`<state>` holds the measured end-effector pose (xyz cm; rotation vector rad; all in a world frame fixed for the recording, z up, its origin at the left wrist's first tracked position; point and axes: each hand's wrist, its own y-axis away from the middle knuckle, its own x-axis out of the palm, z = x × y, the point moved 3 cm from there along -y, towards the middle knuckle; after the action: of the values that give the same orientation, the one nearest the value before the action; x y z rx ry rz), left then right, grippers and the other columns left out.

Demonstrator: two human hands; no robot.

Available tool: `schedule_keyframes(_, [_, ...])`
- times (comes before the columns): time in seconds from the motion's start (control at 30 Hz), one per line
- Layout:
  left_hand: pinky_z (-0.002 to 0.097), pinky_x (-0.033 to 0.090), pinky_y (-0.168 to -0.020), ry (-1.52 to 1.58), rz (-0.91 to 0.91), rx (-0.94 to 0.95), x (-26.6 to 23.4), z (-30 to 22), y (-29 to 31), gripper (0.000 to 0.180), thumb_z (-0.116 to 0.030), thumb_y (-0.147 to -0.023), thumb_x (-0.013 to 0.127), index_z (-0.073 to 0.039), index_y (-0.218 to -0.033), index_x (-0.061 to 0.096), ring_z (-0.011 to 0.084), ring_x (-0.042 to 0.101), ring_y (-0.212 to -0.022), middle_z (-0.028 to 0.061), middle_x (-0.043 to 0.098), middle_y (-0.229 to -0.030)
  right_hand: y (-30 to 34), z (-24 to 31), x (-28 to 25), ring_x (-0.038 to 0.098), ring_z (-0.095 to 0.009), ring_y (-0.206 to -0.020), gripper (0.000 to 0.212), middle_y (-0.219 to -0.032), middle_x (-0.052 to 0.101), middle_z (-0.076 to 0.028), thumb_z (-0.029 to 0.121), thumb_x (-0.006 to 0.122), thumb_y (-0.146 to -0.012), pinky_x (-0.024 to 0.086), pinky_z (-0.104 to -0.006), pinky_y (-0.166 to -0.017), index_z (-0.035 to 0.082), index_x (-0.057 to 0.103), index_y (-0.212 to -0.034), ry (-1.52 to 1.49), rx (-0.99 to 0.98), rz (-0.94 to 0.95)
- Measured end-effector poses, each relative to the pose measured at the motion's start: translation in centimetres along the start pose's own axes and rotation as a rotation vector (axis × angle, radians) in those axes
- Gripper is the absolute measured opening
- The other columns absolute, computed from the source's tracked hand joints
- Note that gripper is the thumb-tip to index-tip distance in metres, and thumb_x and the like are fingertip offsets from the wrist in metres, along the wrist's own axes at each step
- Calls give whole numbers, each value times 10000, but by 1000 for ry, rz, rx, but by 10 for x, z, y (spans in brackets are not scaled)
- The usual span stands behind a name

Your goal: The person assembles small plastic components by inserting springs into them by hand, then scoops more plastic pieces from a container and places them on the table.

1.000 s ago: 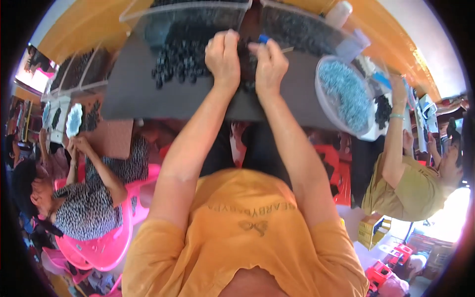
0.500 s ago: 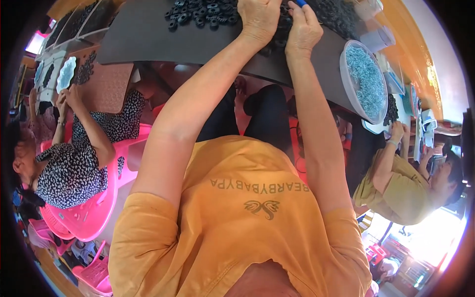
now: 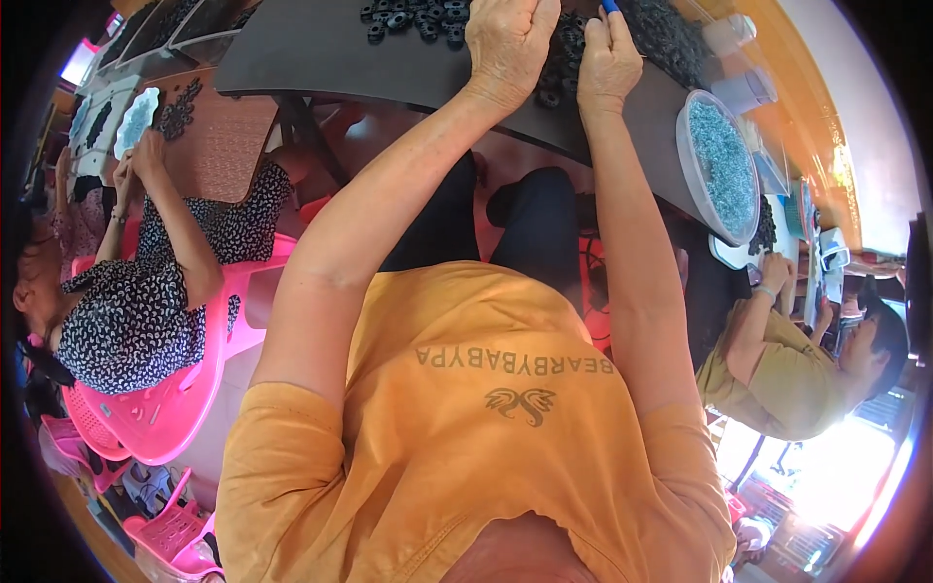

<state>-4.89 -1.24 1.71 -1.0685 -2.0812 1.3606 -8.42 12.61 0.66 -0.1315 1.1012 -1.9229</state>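
Note:
At the top edge of the head view, both hands work over a dark table (image 3: 340, 58). My left hand (image 3: 507, 53) is closed, its fingers curled; the fingertips are cut off by the edge, so what they grip is hidden. To its right my right hand (image 3: 609, 70) is closed too, with a small blue object (image 3: 609, 5) showing at its fingers; its kind cannot be made out. Small black plastic pieces with holes (image 3: 428, 21) lie left of my left hand. More black pieces (image 3: 556, 73) lie between the two hands.
On the right stands a round clear tub (image 3: 688, 165) of tiny shiny pale-blue pieces. Beyond it are a dark heap (image 3: 666, 39) and a translucent cup (image 3: 746, 90). One person (image 3: 136, 330) sits left on a pink chair (image 3: 185, 428), another person (image 3: 787, 369) to the right.
The table and the black pieces sit higher in the picture as the view shifts. My right hand is slightly farther right, with a wider gap between the hands.

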Motion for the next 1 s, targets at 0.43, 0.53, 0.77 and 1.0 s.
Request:
schedule_keyframes(0.43, [338, 407, -809, -110, 169, 37, -33, -6, 8, 172, -147, -783, 660, -107, -950, 654, 220, 565, -902, 28, 631, -894, 1, -5, -4, 614, -398, -757, 263, -757, 653, -175, 300, 519, -847, 463, -454, -713, 151, 635, -1030, 66, 84, -9])
schedule_keyframes(0.53, [328, 425, -779, -69, 202, -46, -40, -3, 8, 175, -118, -774, 664, -110, -949, 655, 221, 568, -871, 29, 628, -889, 2, 0, -3, 610, -400, -744, 255, -739, 648, -175, 286, 516, -855, 463, -451, -703, 144, 636, -1030, 29, 38, -72])
schedule_keyframes(0.77, [287, 478, -716, 8, 204, -163, -52, 1, 2, 190, -56, -783, 655, -79, -972, 655, 188, 613, -838, 44, 648, -915, 4, -10, 3, 614, -392, -757, 284, -809, 656, -183, 256, 501, -868, 465, -451, -707, 143, 624, -1098, 73, 94, 30])
schedule_keyframes(1.0, [243, 496, -752, 131, 133, -268, -56, 10, 5, 324, 24, -782, 631, -54, -1096, 608, 145, 632, -896, 59, 655, -1029, 4, -9, -2, 608, -341, -827, 386, -917, 623, -204, 40, 493, -837, 486, -399, -731, 87, 561, -1214, 177, -83, -51])
